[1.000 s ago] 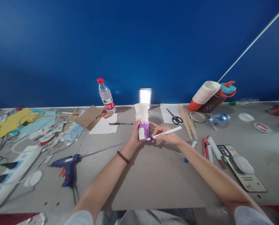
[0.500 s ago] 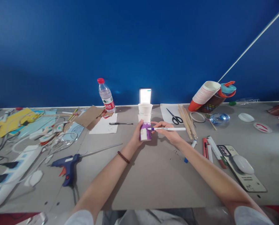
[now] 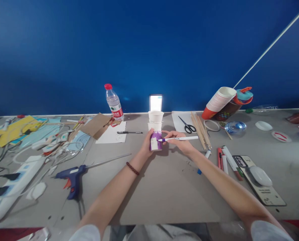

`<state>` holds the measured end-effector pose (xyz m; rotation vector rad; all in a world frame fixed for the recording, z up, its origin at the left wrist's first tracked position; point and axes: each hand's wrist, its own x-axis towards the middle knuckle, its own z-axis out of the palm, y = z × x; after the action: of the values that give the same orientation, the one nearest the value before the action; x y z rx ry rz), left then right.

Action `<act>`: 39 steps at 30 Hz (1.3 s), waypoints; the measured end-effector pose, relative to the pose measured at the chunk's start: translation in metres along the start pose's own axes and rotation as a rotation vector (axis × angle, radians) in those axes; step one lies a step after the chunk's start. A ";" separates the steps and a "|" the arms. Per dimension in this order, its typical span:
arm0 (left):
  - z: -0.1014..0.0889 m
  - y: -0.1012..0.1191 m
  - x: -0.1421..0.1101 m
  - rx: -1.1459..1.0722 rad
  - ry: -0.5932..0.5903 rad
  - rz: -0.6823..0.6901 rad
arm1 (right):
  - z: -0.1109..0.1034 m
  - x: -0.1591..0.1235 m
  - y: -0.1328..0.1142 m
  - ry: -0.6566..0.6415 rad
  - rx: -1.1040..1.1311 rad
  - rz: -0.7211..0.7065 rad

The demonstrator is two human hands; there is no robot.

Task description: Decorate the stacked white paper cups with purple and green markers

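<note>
A paper cup (image 3: pixel 155 144), partly coloured purple with a white patch left on its front, is gripped along its left side by my left hand (image 3: pixel 147 142). My right hand (image 3: pixel 177 142) pinches a white marker (image 3: pixel 182 138) whose purple tip points left and meets the cup's front. Some fingers of the right hand lie close to the cup's right side. Right behind the purple cup stand white paper cups (image 3: pixel 156 117). A lit phone-like screen (image 3: pixel 156 102), blurred out, rises behind them against the blue wall.
Left of my hands are a water bottle (image 3: pixel 114 103), a black pen (image 3: pixel 129 132), a glue gun (image 3: pixel 74 177) and a power strip (image 3: pixel 11 187). On the right are scissors (image 3: pixel 187 125), wooden sticks (image 3: pixel 201 130), stacked cups (image 3: pixel 220 102), markers (image 3: pixel 231 159) and a phone (image 3: pixel 262 184).
The marker has tilted a little, its tip now slightly lower on the cup's front. My left hand and the cup have barely moved.
</note>
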<state>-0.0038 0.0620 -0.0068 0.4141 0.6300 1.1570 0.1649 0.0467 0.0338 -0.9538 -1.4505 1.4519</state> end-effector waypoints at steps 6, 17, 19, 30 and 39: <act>0.000 0.001 -0.001 0.055 0.086 -0.045 | 0.001 -0.001 -0.002 -0.070 -0.030 0.007; 0.003 0.002 -0.001 -0.007 0.094 0.002 | 0.002 -0.004 -0.005 -0.215 -0.075 0.036; 0.003 0.002 -0.001 0.004 0.087 -0.003 | 0.002 -0.004 -0.006 -0.218 -0.056 0.030; 0.008 0.004 -0.004 -0.023 0.042 0.011 | -0.003 0.001 0.002 0.017 -0.024 -0.057; 0.005 0.001 -0.001 0.020 0.031 0.026 | 0.000 0.002 0.005 0.043 -0.038 -0.062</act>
<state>-0.0019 0.0620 -0.0021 0.4231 0.6655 1.1846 0.1640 0.0483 0.0290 -0.9499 -1.4676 1.3555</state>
